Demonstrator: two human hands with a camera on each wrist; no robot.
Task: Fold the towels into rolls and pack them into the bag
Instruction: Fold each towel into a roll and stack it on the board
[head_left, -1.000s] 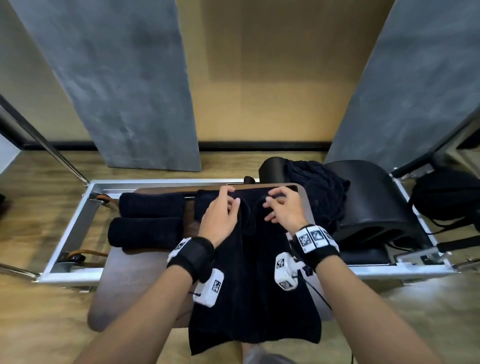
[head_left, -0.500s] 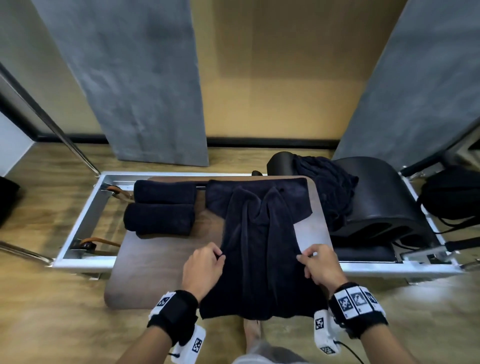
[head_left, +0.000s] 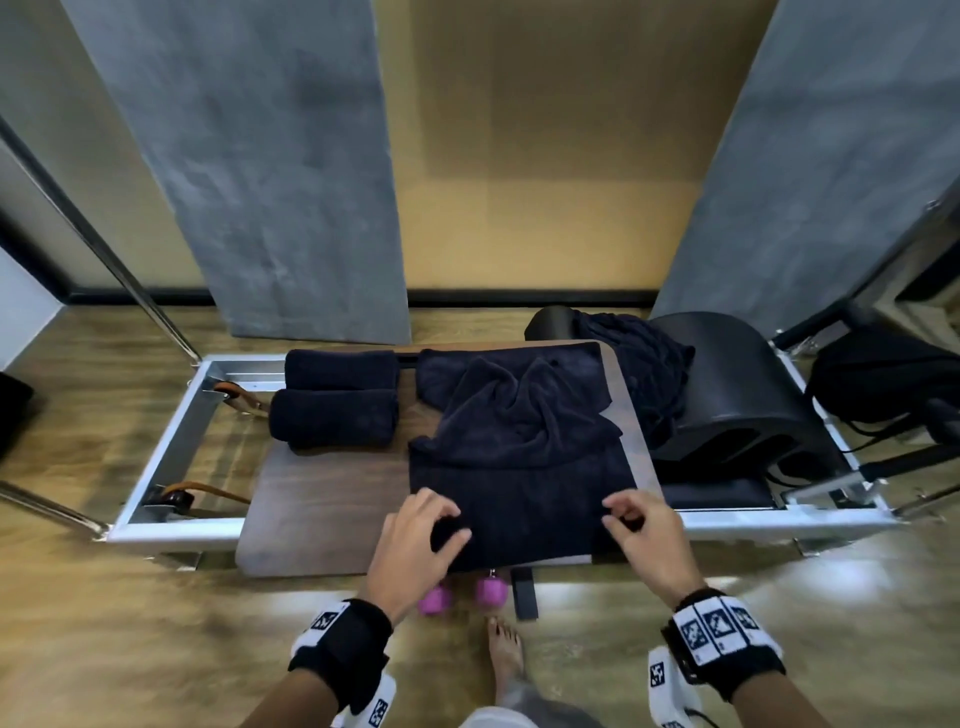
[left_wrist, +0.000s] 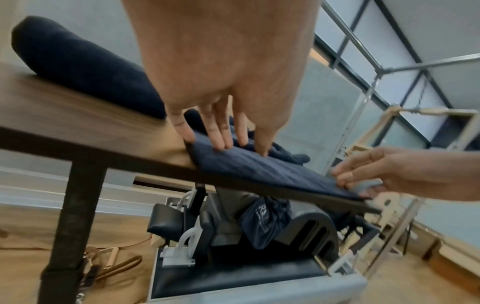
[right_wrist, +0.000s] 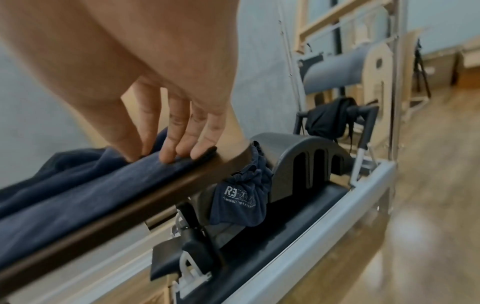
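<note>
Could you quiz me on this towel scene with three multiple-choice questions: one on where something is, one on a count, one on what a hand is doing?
1. Where do the rolled towels lie?
A. Left of the spread towel
B. On the floor
C. In the bag

2. How many rolls are done?
A. None
B. Two
C. Five

3. The left hand is
A. hanging idle
B. holding the towel's near corner
C. gripping a dumbbell

Answers: A, they sit on the wooden table to its left; B, two lie side by side; B, thumb and fingers close on the corner.
</note>
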